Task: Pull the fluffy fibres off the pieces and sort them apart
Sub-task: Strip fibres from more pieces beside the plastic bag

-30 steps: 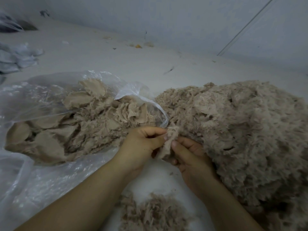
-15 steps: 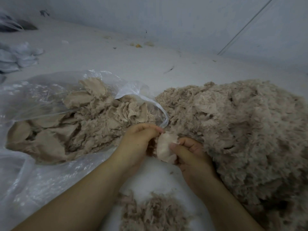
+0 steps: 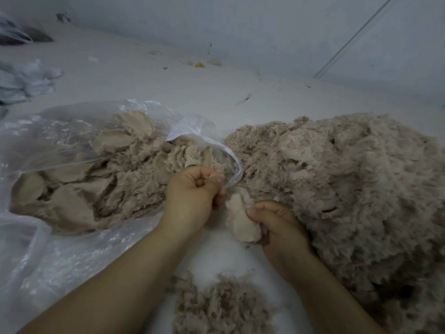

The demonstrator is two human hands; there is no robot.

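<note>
Fluff is off the piece (image 3: 239, 219) now: a second ago it showed its shaggy side between both hands, and here it shows a pale, smooth backing. The right hand (image 3: 280, 229) grips it low, fingers curled round its edge. The left hand (image 3: 195, 192) has drawn up and away from the piece into a closed fist; it likely pinches the pulled tuft, though only a wisp shows at the fingertips. One piece thus looks nearly stripped, and my guess is that it goes next to the bag (image 3: 72, 145), where similar bare backings lie.

Beside the right hand sits the big pile (image 3: 349, 189) of fluffy stuff, touching the wrist. A small heap (image 3: 224, 307) of loose fibre lies near, between the forearms. The bag's mouth sits just behind the left fist, so its loose plastic lip could snag a drop.
</note>
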